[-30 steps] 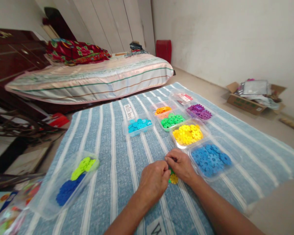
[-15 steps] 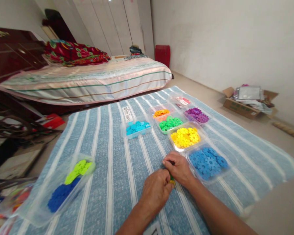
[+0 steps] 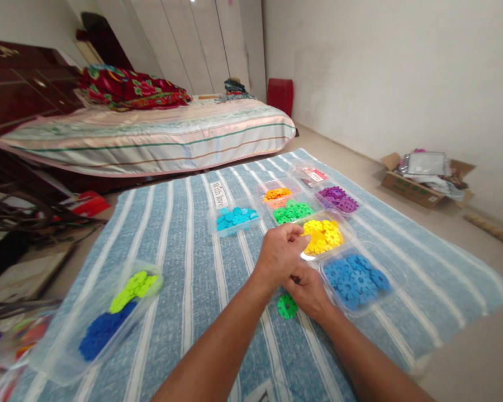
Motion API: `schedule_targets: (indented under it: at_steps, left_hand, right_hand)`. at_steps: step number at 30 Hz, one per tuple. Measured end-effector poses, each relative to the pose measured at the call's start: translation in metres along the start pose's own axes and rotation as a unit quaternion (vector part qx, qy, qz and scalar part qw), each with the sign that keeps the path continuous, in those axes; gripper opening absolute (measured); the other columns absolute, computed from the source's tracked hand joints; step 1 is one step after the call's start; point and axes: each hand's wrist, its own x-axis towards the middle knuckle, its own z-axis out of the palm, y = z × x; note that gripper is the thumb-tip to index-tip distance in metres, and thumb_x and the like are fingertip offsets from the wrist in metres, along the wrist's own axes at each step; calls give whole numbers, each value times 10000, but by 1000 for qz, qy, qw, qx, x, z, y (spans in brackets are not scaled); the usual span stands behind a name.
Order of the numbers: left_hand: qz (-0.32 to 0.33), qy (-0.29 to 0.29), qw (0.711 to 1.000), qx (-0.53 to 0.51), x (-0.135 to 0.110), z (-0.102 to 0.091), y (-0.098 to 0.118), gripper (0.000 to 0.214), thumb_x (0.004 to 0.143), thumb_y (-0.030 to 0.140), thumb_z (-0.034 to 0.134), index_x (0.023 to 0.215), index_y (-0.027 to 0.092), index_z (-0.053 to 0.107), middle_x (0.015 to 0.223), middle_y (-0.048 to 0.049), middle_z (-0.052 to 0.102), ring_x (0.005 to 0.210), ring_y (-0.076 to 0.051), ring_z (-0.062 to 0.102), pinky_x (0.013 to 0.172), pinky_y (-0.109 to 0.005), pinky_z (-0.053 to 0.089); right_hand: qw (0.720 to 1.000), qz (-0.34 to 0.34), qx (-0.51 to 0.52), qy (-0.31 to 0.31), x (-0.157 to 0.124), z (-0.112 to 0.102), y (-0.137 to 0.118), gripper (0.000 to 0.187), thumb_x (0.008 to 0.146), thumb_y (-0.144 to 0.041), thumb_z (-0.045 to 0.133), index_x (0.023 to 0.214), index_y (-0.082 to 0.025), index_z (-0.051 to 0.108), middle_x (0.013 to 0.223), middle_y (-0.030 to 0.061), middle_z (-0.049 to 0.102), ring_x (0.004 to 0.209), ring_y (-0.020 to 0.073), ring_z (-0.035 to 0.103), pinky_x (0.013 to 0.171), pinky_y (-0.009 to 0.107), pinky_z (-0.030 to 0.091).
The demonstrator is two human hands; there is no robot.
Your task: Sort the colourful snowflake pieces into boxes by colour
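My left hand (image 3: 281,252) crosses over to the near left side of the clear tray of yellow flower-shaped plastic pieces (image 3: 323,237). Its fingers are bent and the thumb is at the yellow pieces; what they grip, if anything, is hidden. Just below it, my right hand (image 3: 311,291) is closed in a pinch. A small dark bit shows by its fingertips, too little to name. Left of the right hand, a green notched disc (image 3: 287,306) lies on the striped cloth (image 3: 209,335). Blue flower-shaped pieces (image 3: 356,279) fill a tray to the right.
Further back stand trays of green pieces (image 3: 293,211), orange pieces (image 3: 277,194), purple pieces (image 3: 337,199) and light blue pieces (image 3: 236,218). A long clear box (image 3: 62,349) at left holds lime and dark blue pieces. Beyond are a bed (image 3: 159,139) and a cardboard box (image 3: 414,187).
My left hand has moved up and forward from beside the right hand to the yellow tray. The green disc now lies in view on the cloth. The right hand has barely moved.
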Motion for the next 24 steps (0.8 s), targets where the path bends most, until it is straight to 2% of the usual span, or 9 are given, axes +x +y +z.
schedule_targets:
  at_steps: [3, 7, 10, 13, 16, 20, 22, 24]
  left_hand:
    - [15, -29, 988, 148, -9, -12, -14, 117, 724, 229, 511, 676, 170, 601, 622, 9, 604, 604, -122, 553, 575, -226, 397]
    - [-14, -88, 928, 362, -41, -28, -36, 139, 754, 250, 479, 716, 188, 598, 669, -10, 612, 648, -160, 569, 586, -262, 372]
    - [-38, -131, 894, 427, -63, -27, -43, 139, 753, 289, 500, 787, 196, 597, 777, -33, 631, 748, -195, 592, 644, -286, 394]
    - [-45, -160, 884, 438, -75, -18, -45, 177, 730, 316, 532, 845, 195, 590, 887, -59, 627, 856, -226, 587, 717, -311, 410]
    - [-55, -162, 888, 427, -80, -11, -46, 205, 705, 301, 551, 869, 182, 578, 910, -75, 612, 894, -243, 572, 745, -326, 408]
    - [-74, -137, 926, 344, -81, -12, -59, 103, 665, 220, 554, 762, 185, 550, 754, -16, 589, 732, -176, 562, 647, -270, 381]
    - [-102, -135, 949, 265, -80, -19, -67, 33, 648, 190, 546, 670, 182, 523, 635, 22, 542, 607, -130, 515, 562, -236, 342]
    - [-131, -139, 967, 171, -77, -28, -73, 50, 632, 186, 549, 612, 174, 504, 545, 49, 481, 526, -99, 454, 499, -216, 299]
  right_hand:
    - [1000, 4, -13, -5, 0, -1, -2, 172, 776, -236, 516, 617, -193, 565, 640, -21, 533, 657, 124, 489, 620, 232, 370]
    - [999, 11, -32, -15, 0, -3, -4, 199, 791, -246, 537, 605, -194, 584, 618, -25, 517, 648, 118, 490, 611, 227, 362]
    - [999, 14, -35, -23, 0, -4, -5, 192, 790, -245, 552, 611, -196, 599, 621, -21, 530, 662, 122, 505, 631, 234, 371]
    - [999, 12, -33, -26, 0, -4, -7, 196, 792, -235, 553, 606, -194, 598, 626, -17, 534, 676, 127, 512, 650, 242, 378]
    - [999, 9, -34, -26, 0, -5, -7, 182, 794, -228, 552, 625, -190, 610, 637, -11, 541, 686, 131, 515, 662, 250, 382]
    - [999, 4, -38, -25, -1, -4, -5, 169, 788, -209, 551, 632, -192, 612, 645, -12, 546, 685, 130, 515, 656, 249, 384]
    - [999, 1, -39, -24, -1, -3, -4, 173, 784, -200, 551, 618, -192, 602, 637, -15, 536, 679, 127, 513, 653, 247, 383]
    - [999, 0, -40, -24, -1, -2, -3, 173, 781, -197, 549, 615, -191, 599, 632, -17, 532, 677, 127, 512, 651, 246, 381]
